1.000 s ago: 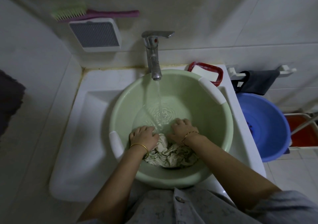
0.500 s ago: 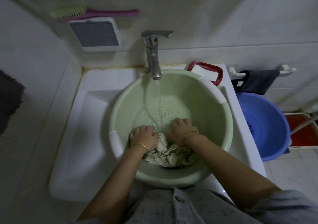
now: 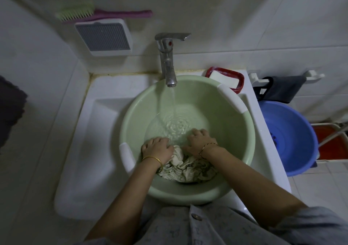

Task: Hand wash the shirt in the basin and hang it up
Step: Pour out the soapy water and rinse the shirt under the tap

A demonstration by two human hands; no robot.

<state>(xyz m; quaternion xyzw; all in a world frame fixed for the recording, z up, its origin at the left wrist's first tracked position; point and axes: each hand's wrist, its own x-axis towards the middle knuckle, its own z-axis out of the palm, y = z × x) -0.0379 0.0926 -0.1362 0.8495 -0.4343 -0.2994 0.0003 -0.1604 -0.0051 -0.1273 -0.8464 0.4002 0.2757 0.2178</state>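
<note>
A pale green basin (image 3: pixel 233 113) with white grips sits in the white sink (image 3: pixel 105 124). Water runs from the steel tap (image 3: pixel 167 62) into the basin's shallow pool. A crumpled pale shirt (image 3: pixel 186 167) lies bunched at the basin's near side. My left hand (image 3: pixel 157 148) presses down with curled fingers gripping the shirt's left part. To its right, my right hand (image 3: pixel 200 140) grips the shirt's far edge at the waterline. Both wrists wear thin bangles.
A red soap dish with a white bar (image 3: pixel 226 78) stands on the sink's back right corner. A blue bucket (image 3: pixel 288 137) sits on the floor at right, below a dark cloth on a rail (image 3: pixel 282 88). A brush (image 3: pixel 101 14) hangs on the wall.
Both hands stay on the shirt with only slight shifts. Water keeps running and the pool in the basin has spread a little.
</note>
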